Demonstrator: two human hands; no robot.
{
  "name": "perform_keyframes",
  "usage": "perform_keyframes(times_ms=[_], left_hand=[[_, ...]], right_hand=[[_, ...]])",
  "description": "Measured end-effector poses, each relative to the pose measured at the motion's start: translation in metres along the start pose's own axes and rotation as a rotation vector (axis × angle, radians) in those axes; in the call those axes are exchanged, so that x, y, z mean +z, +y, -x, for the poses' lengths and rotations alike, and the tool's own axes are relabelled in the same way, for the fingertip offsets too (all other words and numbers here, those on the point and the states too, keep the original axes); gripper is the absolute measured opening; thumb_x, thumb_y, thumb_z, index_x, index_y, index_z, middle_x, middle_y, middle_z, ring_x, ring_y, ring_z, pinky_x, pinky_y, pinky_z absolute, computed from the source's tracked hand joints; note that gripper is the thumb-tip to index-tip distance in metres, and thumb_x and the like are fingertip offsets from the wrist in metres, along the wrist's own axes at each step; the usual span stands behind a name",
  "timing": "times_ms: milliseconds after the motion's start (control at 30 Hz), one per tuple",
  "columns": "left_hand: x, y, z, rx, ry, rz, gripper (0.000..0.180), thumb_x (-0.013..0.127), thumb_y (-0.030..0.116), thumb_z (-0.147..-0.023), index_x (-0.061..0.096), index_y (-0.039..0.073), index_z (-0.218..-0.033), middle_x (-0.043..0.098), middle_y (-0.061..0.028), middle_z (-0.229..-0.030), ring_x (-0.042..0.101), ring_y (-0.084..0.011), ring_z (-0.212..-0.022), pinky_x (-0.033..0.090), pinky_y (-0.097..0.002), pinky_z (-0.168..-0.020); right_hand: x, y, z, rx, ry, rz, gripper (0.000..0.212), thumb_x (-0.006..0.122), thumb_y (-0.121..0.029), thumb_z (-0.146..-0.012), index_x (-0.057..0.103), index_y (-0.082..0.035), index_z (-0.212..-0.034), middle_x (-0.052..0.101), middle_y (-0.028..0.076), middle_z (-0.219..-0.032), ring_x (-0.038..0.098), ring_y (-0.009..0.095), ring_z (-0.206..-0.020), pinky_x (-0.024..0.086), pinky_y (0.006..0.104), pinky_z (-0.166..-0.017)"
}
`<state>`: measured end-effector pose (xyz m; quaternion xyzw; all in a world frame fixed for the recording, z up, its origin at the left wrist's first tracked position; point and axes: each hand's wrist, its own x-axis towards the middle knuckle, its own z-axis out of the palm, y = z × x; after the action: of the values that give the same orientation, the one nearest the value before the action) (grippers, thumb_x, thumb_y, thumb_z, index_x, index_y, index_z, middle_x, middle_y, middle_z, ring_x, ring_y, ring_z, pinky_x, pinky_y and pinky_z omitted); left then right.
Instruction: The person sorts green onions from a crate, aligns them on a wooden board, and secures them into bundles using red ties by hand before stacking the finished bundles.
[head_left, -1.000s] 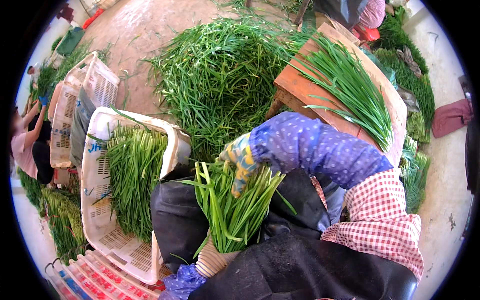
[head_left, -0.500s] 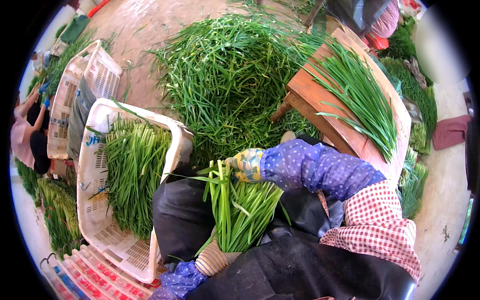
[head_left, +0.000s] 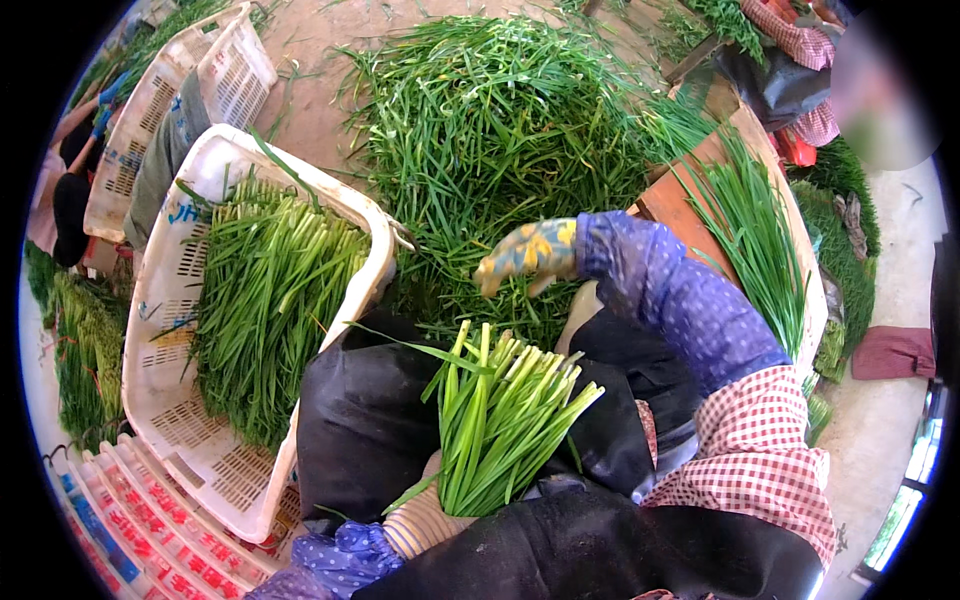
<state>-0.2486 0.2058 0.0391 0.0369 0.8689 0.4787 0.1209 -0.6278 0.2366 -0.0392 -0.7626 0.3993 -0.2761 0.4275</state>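
A bunch of garlic chives lies across my lap, its pale cut ends pointing away from me. My left hand, in a striped-cuff glove, is closed round its lower part; the fingers are hidden under the leaves. Beyond the bunch, my right hand hovers in a yellow-flowered glove, apart from the bunch. Its fingers curve downward with the thumb apart, and nothing shows in them. Below and behind it spreads a big heap of loose chive leaves on the floor.
A white plastic crate with neatly laid chives stands at my left. On the right, more chives rest on a wooden bench. Another crate and a co-worker's blue-gloved hands are at far left; another person sits at upper right.
My right hand has left the ends of the bunch and moved up and away over the heap. The left hand keeps its hold. The whole view has shifted slightly.
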Motion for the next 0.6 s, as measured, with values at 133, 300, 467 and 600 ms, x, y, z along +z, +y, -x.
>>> perform_keyframes(times_ms=[133,300,467,600], left_hand=[[0.021,-0.015,0.007,0.108,0.114,-0.102,0.039,0.041,0.019,-0.089,0.047,0.006,-0.126,0.052,-0.0164,-0.124,0.045,-0.0329,-0.119,0.031,-0.0499,-0.098],[-0.002,0.009,0.000,-0.010,-0.039,-0.072,0.039,0.035,0.018,-0.093,0.044,0.005,-0.129,0.048,-0.0153,-0.129,0.045,-0.0303,-0.120,0.033,-0.0469,-0.100],[-0.019,0.018,-0.006,0.109,-0.085,-0.713,0.039,0.032,0.017,-0.097,0.041,0.004,-0.132,0.044,-0.0134,-0.136,0.045,-0.0261,-0.121,0.037,-0.0407,-0.103],[0.002,0.013,-0.006,0.224,-0.103,-0.865,0.039,0.035,0.015,-0.095,0.042,0.002,-0.131,0.045,-0.0140,-0.134,0.046,-0.0270,-0.120,0.038,-0.0403,-0.102]], right_hand=[[0.008,-0.135,-0.083,1.005,-0.185,-0.365,0.038,0.066,-0.037,-0.082,0.067,-0.005,-0.102,0.065,0.008,-0.101,0.058,0.015,-0.091,0.046,0.0317,-0.080],[0.034,-0.096,-0.052,0.857,0.142,-0.603,0.035,0.068,-0.033,-0.081,0.069,-0.002,-0.096,0.069,0.006,-0.082,0.062,0.013,-0.082,0.048,0.0281,-0.075],[-0.024,-0.027,0.004,0.902,0.118,0.689,0.030,0.056,-0.022,-0.083,0.060,-0.013,-0.111,0.061,0.007,-0.110,0.058,0.027,-0.099,0.049,0.0343,-0.084],[-0.050,-0.054,-0.002,1.159,0.200,0.551,0.078,0.065,-0.049,-0.078,0.030,-0.018,-0.141,0.022,0.016,-0.148,0.036,0.037,-0.128,0.037,0.0402,-0.103]])
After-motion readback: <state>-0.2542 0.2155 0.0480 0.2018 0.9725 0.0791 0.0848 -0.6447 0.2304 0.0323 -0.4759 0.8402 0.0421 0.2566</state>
